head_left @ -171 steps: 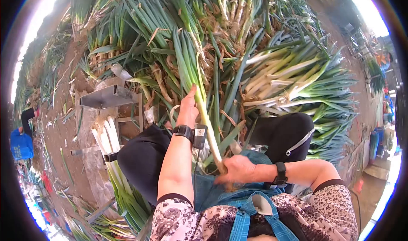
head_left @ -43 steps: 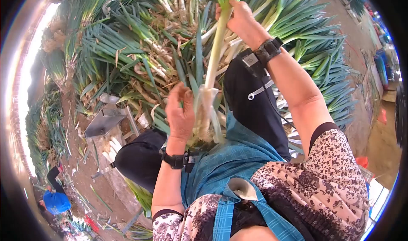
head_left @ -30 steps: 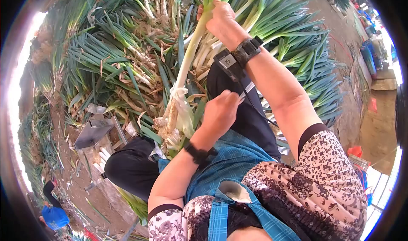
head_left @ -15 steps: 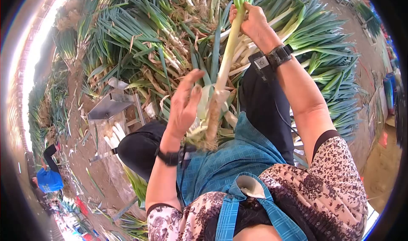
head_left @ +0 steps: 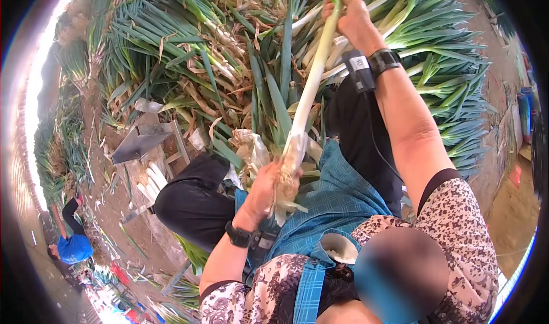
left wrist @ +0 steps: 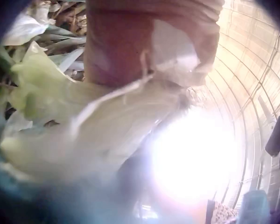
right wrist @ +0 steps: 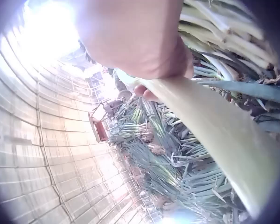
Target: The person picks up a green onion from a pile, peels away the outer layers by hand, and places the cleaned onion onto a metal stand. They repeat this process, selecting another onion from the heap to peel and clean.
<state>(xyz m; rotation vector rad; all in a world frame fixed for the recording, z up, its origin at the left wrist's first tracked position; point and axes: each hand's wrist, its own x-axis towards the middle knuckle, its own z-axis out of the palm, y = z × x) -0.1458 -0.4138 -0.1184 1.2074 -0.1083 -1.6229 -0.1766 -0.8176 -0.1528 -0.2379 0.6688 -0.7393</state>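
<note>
A long green onion slants across the head view, its pale stalk running down from the green leaves to the root end. My right hand grips it high up, just below the leaves; in the right wrist view the white stalk comes out from under that hand. My left hand holds the root end over the lap, its fingers partly behind the stalk. Loose, papery outer skin hangs around that end. In the left wrist view, peeled pale layers lie below the hand, partly blurred.
Unpeeled green onions heap up in front. Pale, cleaned ones lie piled at the right. A metal frame stands at the left beside a bunch of white stalks. Another person in blue is farther left.
My left hand has gone from loose beside the stalk to gripping the root end. Earlier, this hand pulled skin away to the right. My right hand keeps its grip below the leaves.
</note>
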